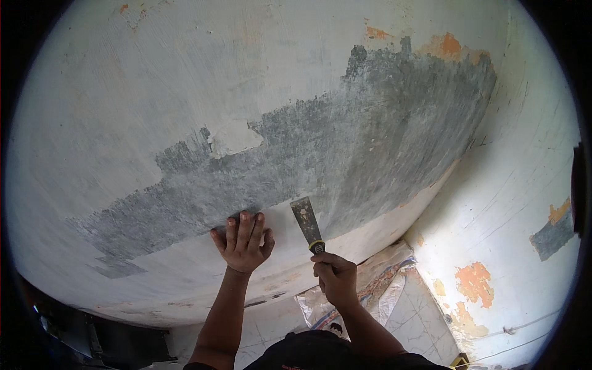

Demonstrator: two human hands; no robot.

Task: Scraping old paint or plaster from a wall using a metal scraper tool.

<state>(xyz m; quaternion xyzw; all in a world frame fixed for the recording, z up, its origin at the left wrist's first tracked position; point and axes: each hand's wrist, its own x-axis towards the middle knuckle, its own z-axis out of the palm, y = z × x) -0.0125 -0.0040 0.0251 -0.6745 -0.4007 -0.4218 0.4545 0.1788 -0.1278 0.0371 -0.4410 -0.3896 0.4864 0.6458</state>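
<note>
My right hand [336, 280] grips the dark and yellow handle of a putty knife [306, 221]. Its wide metal blade, stained with residue, points up at the wall, by the lower edge of a grey patch [296, 162]. Left of the knife, my left hand [243, 241] is raised with its palm side hidden and fingers apart, its fingertips at the same edge; it holds nothing. White paint [138, 83] surrounds the grey patch, and a small white remnant [235, 138] sits within its upper edge.
A plastic sheet with blue and red stripes [386, 284] lies on the tiled floor [418, 319] along the wall's foot. The side wall [508, 222] on the right has orange bare spots. A dark object [129, 342] stands at the lower left. Cords cross the lower right.
</note>
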